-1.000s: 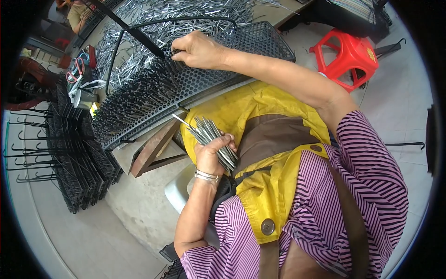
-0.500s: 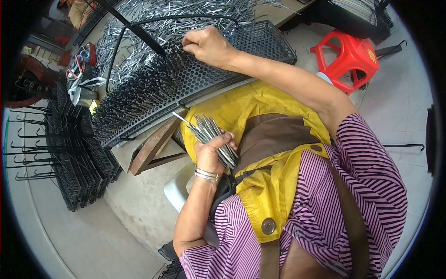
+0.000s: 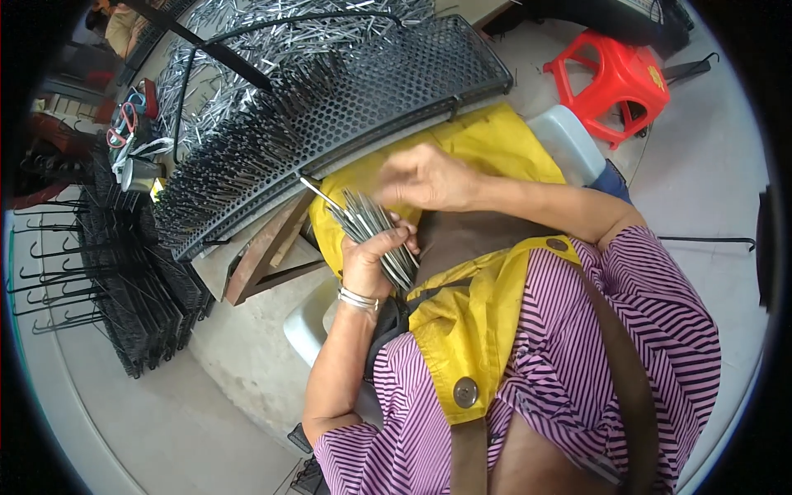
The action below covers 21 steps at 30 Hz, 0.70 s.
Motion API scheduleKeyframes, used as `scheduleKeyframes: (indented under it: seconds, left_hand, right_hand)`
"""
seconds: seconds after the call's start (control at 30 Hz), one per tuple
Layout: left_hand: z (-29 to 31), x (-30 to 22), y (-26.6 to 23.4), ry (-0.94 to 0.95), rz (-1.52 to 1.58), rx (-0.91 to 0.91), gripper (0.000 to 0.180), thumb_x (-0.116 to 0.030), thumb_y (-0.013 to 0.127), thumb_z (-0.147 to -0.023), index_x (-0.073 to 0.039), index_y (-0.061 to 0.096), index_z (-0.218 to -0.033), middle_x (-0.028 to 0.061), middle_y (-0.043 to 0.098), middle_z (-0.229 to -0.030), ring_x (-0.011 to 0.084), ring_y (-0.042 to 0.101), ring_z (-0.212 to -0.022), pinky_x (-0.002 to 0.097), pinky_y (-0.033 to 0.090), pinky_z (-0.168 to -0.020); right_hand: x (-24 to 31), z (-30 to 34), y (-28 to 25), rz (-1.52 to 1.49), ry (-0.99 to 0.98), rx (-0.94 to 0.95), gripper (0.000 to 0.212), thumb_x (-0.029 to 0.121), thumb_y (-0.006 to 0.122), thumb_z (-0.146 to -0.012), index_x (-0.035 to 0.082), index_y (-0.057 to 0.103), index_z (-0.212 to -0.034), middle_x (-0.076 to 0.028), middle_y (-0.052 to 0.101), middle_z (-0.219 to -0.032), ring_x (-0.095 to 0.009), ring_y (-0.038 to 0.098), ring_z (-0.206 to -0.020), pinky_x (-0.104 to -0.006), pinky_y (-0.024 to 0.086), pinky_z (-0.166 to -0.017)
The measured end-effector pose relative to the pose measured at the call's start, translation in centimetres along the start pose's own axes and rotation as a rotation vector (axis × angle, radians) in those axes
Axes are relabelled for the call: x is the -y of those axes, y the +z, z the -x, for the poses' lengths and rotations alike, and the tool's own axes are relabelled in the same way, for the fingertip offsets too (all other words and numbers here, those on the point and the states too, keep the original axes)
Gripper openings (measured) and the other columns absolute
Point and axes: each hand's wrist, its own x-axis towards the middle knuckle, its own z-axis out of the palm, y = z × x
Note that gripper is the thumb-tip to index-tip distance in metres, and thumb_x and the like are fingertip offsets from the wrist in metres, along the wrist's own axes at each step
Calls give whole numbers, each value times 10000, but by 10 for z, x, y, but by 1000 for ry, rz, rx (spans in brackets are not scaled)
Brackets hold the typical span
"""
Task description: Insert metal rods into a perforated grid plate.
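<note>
A bundle of thin grey metal rods (image 3: 368,228) is gripped in my left hand (image 3: 373,260), held over my lap; one rod sticks out farther than the others. My right hand (image 3: 431,178) hovers just beyond the bundle's upper end, its fingertips smeared by motion, so whether they hold anything is unclear. Ahead of both hands lies a long black perforated rack (image 3: 396,78) with a wire handle. Dark rods (image 3: 239,140) stand upright and crowded in the holes of its left and middle parts, while the holes toward its right end are bare.
Loose silvery rods (image 3: 239,74) cover the table behind the rack. At left are scissors (image 3: 124,124), a metal cup (image 3: 140,175) and stacked black racks with hooked rods (image 3: 124,272). A red stool (image 3: 610,87) stands at the far right. My yellow apron (image 3: 503,148) covers my lap.
My right hand has come back from the standing rods in the rack to beside the bundle. My left hand keeps its grip; the whole view has shifted slightly.
</note>
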Motion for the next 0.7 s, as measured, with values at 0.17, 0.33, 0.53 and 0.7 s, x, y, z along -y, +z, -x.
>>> scheduleKeyframes:
  seconds: [0.17, 0.33, 0.53, 0.7]
  left_hand:
    - [0, -1, 3, 56, -88, 141, 233, 47, 557, -648, 48, 541, -880, 143, 585, -749, 228, 572, -606, 320, 487, -556]
    - [1, -4, 7, -16, -45, 115, 264, 42, 554, -657, 44, 543, -920, 144, 592, -788, 229, 587, -658, 326, 502, -606]
    - [1, -2, 5, 9, -122, -23, 255, 81, 541, -647, 61, 554, -900, 118, 602, -800, 212, 590, -676, 309, 496, -624]
    - [2, -1, 8, 89, -222, -87, 288, 94, 560, -625, 41, 530, -907, 108, 592, -789, 210, 592, -656, 307, 502, -621]
  right_hand:
    - [13, 18, 13, -589, 320, 188, 143, 60, 598, -764, -29, 575, -874, -35, 537, -594, -75, 506, -455, -211, 454, -407]
    - [2, 22, 16, -674, 390, -67, 80, 22, 598, -748, -19, 578, -814, -17, 528, -585, -60, 462, -434, -194, 438, -385]
    - [-5, 25, 11, -589, 319, -143, 83, 7, 623, -723, -7, 572, -786, -18, 557, -633, -62, 513, -510, -194, 441, -413]
    - [-5, 24, 5, -602, 341, -83, 81, 9, 632, -716, 3, 566, -761, -30, 571, -648, -86, 558, -550, -196, 459, -451]
